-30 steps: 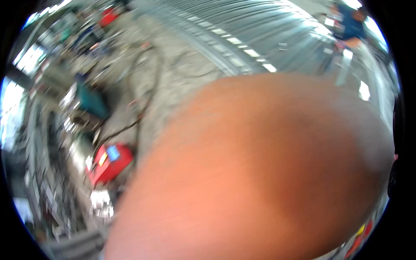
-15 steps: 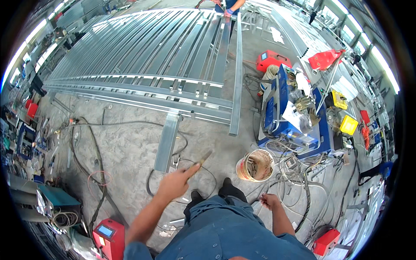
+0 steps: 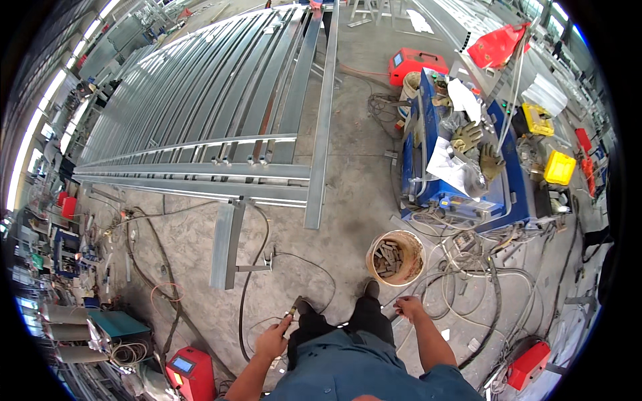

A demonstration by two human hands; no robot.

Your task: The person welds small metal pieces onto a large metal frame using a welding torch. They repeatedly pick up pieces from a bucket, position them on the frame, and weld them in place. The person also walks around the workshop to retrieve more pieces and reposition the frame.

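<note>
I stand on a concrete floor, my dark shoes (image 3: 366,289) below me. My left hand (image 3: 273,339) is shut on a slim welding torch (image 3: 290,314) whose tip points forward, just left of my left shoe. A thin black cable (image 3: 249,294) runs from there across the floor. My right hand (image 3: 408,307) hangs by my right leg with curled fingers and nothing visible in them. It is nearest to a tan bucket (image 3: 394,257) holding short metal pieces.
A large frame of grey steel rails (image 3: 221,120) lies ahead, with a loose steel section (image 3: 226,244) near it. A blue cart (image 3: 461,174) with gloves and papers stands at right amid tangled cables (image 3: 481,274). Red welding units (image 3: 190,371) (image 3: 528,364) flank me.
One second ago something orange-brown close to the lens blocked the view. Half a second ago my left hand held the torch further forward; it has drawn back toward my body.
</note>
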